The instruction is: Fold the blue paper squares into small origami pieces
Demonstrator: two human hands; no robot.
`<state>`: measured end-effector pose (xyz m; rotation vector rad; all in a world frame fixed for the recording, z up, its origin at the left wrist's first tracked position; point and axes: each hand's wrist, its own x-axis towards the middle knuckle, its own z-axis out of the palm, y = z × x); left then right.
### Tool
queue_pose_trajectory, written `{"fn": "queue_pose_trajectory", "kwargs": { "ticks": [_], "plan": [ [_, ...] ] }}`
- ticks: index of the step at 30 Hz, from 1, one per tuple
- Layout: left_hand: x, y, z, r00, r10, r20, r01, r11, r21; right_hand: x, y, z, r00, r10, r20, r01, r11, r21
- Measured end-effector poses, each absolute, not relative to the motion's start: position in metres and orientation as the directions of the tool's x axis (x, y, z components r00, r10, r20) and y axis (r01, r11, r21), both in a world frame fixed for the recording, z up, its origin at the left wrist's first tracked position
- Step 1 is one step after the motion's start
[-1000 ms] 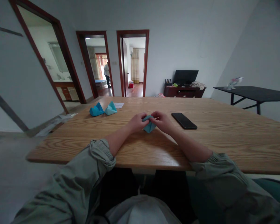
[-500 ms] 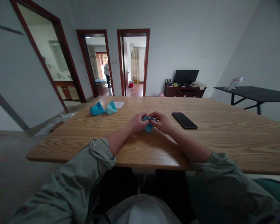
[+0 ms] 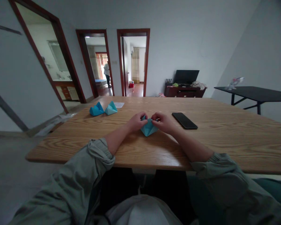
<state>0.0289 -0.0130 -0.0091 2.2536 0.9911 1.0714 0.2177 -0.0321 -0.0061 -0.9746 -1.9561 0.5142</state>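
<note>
Versus 0.5 s ago: your left hand (image 3: 137, 121) and right hand (image 3: 163, 122) have parted slightly at the fingertips; the light-blue folded paper (image 3: 149, 129) between them is spread wider, more of its front exposed, lower tip shifted toward you

The table (image 3: 224, 134) is smooth, grained wood with a soft sheen near its front edge. Matt, creased paper forms the folded shape (image 3: 148, 129) behind that edge's middle, plus the darker shape (image 3: 96, 110) and paler shape (image 3: 110, 108) toward the far left corner. The sleeves (image 3: 67, 184) are wrinkled, matt cloth.
</note>
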Motion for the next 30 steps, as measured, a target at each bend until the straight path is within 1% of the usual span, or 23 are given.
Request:
{"fn": "queue_pose_trajectory", "kwargs": {
  "ticks": [7, 10, 14, 19, 23, 26, 28, 30],
  "plan": [
    [0.015, -0.006, -0.009, 0.476, 0.797, 0.372, 0.534, -0.598, 0.598, 0.229, -0.022, -0.016, -0.339, 0.839, 0.426, 0.515, 0.545, -0.662],
    [0.012, -0.006, -0.008, 0.508, 0.799, 0.321, 0.559, -0.589, 0.583, 0.232, -0.022, -0.016, -0.337, 0.856, 0.391, 0.553, 0.516, -0.654],
    [0.006, -0.006, -0.005, 0.537, 0.800, 0.269, 0.557, -0.576, 0.599, 0.235, -0.022, -0.015, -0.360, 0.850, 0.385, 0.576, 0.527, -0.625],
    [-0.011, -0.002, 0.000, 0.554, 0.809, 0.195, 0.573, -0.541, 0.616, 0.241, -0.022, -0.014, -0.341, 0.852, 0.398, 0.620, 0.522, -0.586],
    [-0.020, -0.002, 0.000, 0.561, 0.809, 0.176, 0.579, -0.535, 0.615, 0.244, -0.024, -0.011, -0.342, 0.854, 0.392, 0.656, 0.516, -0.551],
    [-0.020, -0.003, 0.000, 0.570, 0.803, 0.176, 0.583, -0.546, 0.602, 0.244, -0.026, -0.009, -0.342, 0.868, 0.361, 0.681, 0.494, -0.541],
    [-0.019, -0.005, 0.001, 0.572, 0.802, 0.170, 0.589, -0.546, 0.595, 0.243, -0.028, -0.007, -0.365, 0.873, 0.322, 0.694, 0.486, -0.531],
    [-0.018, -0.007, 0.002, 0.571, 0.804, 0.164, 0.603, -0.547, 0.581, 0.241, -0.031, -0.006, -0.420, 0.857, 0.300, 0.696, 0.516, -0.500]
  ]
}}
